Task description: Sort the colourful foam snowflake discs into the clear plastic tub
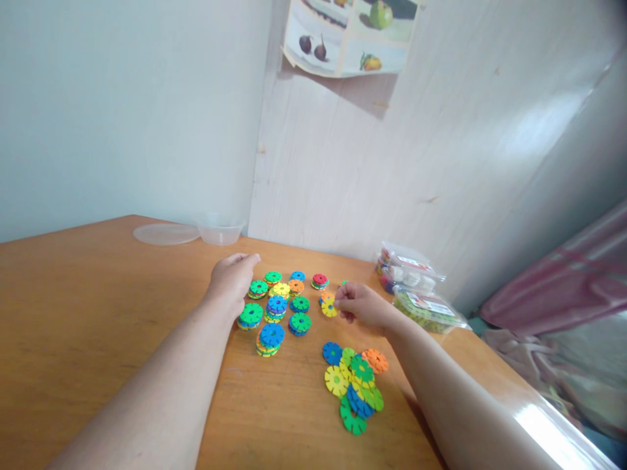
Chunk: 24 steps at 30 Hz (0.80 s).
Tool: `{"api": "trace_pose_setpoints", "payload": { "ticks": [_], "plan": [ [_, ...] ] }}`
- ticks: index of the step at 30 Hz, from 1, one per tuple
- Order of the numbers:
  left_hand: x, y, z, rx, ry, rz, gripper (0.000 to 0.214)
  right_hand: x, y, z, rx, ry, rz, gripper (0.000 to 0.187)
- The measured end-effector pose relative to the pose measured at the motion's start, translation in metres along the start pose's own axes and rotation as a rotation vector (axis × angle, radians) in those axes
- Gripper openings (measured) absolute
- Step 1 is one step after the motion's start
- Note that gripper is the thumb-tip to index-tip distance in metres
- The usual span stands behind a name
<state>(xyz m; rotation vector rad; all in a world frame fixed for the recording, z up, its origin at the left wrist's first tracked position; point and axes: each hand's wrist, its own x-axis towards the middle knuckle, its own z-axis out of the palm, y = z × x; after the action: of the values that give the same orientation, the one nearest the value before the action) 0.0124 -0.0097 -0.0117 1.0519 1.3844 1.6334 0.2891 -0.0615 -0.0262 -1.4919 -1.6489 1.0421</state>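
Small stacks of coloured plastic snowflake discs [277,307] stand in rows on the wooden table [88,313]. My left hand [232,277] rests on the table at their left edge, fingers together and bent, touching the nearest green-topped stack [251,316]. My right hand [360,305] is to the right of the stacks and pinches a yellow disc [329,309] between thumb and fingers, just above the table. A loose pile of discs [356,386], in green, yellow, blue and orange, lies flat nearer to me, below my right wrist.
A clear plastic bowl [219,230] and its lid [165,234] sit at the table's far edge by the wall. Clear plastic boxes with small items [416,287] stand at the right edge. A fruit poster [349,36] hangs on the wall. Pink cloth [558,287] lies beyond the table's right side.
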Motion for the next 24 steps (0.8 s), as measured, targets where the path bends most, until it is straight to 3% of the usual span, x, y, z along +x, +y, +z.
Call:
{"api": "trace_pose_setpoints", "payload": {
  "ticks": [5, 12, 14, 19, 21, 24],
  "plan": [
    [0.001, -0.001, 0.0, -0.005, -0.007, -0.014, 0.021, 0.017, 0.011, 0.006, 0.088, 0.176, 0.03, 0.01],
    [0.001, 0.0, 0.001, -0.001, -0.005, -0.01, 0.022, 0.012, 0.011, 0.001, -0.023, 0.223, 0.067, 0.012],
    [0.0, 0.001, 0.001, 0.015, -0.003, -0.01, 0.021, 0.0, 0.001, -0.005, -0.106, 0.147, 0.063, 0.016],
    [-0.001, 0.001, 0.0, 0.048, -0.004, 0.004, 0.021, -0.028, -0.028, -0.012, -0.567, -0.351, -0.025, 0.035],
    [-0.001, 0.0, 0.0, 0.052, -0.005, 0.006, 0.022, -0.032, -0.034, -0.007, -0.723, -0.405, -0.021, 0.042],
    [0.0, 0.0, 0.0, 0.045, 0.001, 0.006, 0.021, -0.031, -0.032, 0.003, -0.847, -0.378, -0.033, 0.044]
  ]
}}
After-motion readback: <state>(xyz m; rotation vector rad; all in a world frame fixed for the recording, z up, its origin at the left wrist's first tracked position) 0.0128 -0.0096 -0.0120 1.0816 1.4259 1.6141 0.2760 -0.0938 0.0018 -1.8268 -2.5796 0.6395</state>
